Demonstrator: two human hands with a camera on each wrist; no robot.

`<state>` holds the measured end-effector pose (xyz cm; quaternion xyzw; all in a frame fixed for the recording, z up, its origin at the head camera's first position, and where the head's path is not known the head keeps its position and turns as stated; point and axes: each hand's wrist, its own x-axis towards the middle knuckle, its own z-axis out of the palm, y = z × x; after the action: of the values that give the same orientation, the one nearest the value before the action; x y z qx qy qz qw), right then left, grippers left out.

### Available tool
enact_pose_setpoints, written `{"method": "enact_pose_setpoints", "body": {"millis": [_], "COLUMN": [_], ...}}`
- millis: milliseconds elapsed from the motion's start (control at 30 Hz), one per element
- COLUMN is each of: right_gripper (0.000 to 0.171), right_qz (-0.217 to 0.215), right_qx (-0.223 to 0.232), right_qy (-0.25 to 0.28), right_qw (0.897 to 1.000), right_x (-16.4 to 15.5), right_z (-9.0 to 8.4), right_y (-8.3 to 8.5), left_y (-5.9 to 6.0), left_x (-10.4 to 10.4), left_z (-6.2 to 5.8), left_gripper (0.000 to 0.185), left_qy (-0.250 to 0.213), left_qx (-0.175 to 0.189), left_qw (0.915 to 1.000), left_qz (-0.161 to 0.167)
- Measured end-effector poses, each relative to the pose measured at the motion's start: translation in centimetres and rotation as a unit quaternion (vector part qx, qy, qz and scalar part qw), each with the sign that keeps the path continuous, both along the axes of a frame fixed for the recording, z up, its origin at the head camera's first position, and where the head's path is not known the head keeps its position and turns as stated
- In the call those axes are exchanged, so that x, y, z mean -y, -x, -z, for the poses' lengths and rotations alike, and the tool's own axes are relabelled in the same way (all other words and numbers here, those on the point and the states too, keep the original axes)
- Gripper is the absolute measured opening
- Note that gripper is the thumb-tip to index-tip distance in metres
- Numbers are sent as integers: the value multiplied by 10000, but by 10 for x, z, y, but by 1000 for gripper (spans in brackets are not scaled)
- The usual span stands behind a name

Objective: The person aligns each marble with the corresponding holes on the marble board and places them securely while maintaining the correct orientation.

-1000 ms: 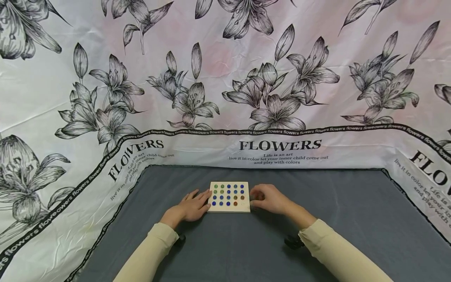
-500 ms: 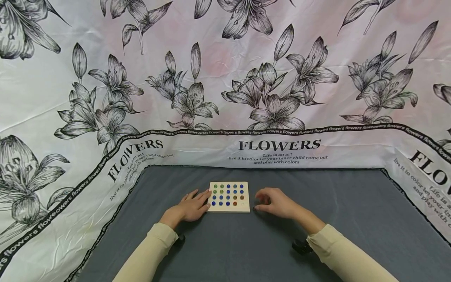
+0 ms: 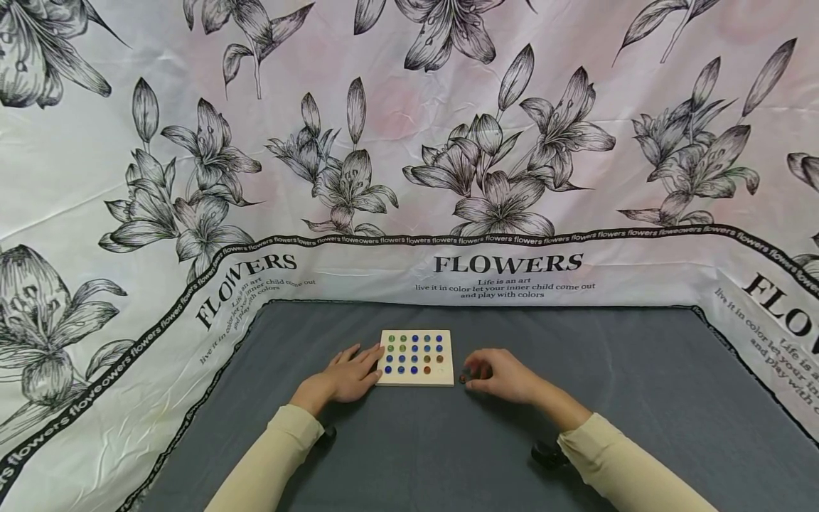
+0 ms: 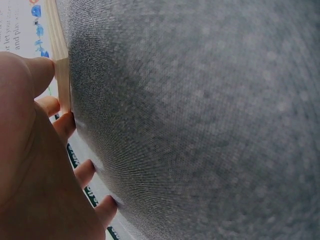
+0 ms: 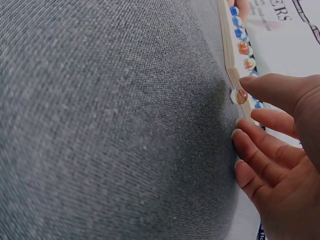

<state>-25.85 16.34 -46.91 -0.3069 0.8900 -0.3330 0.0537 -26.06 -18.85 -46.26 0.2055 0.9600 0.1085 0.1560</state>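
A pale wooden board (image 3: 416, 380) lies flat on the cloth, with rows of glass marbles (image 3: 415, 348) in green, blue and orange-brown. At its near right corner a bare hollow shows. My left hand (image 3: 348, 377) rests at the board's left edge, fingers spread, with the thumb against the wooden edge (image 4: 61, 55) in the left wrist view. Just right of the board sits a loose clear marble (image 5: 239, 96) with an orange swirl. My right hand (image 3: 502, 375) is beside it, thumb tip close to or touching it; the fingers are loosely bent and not closed around it.
Dark grey cloth (image 3: 409, 448) covers the table. A white curtain (image 3: 358, 270) with printed flowers and lettering hangs behind and round the sides. Dark wrist devices are visible below both cuffs, such as the right device (image 3: 548, 455).
My right hand has moved right from the board's edge, then slightly towards me, and the loose marble has come into sight by its fingertips. The left hand and board have not moved.
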Motion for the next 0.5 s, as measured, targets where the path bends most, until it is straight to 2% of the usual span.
{"method": "enact_pose_setpoints", "body": {"millis": [500], "right_gripper": [20], "right_qz": [140], "right_qx": [43], "right_qy": [167], "right_qw": [9998], "right_x": [6], "right_z": [9], "right_y": [3], "left_y": [2], "left_x": [1], "left_z": [1], "left_gripper": [58], "left_qy": [38], "left_qx": [18], "left_qw": [10000], "left_qz": [0]}}
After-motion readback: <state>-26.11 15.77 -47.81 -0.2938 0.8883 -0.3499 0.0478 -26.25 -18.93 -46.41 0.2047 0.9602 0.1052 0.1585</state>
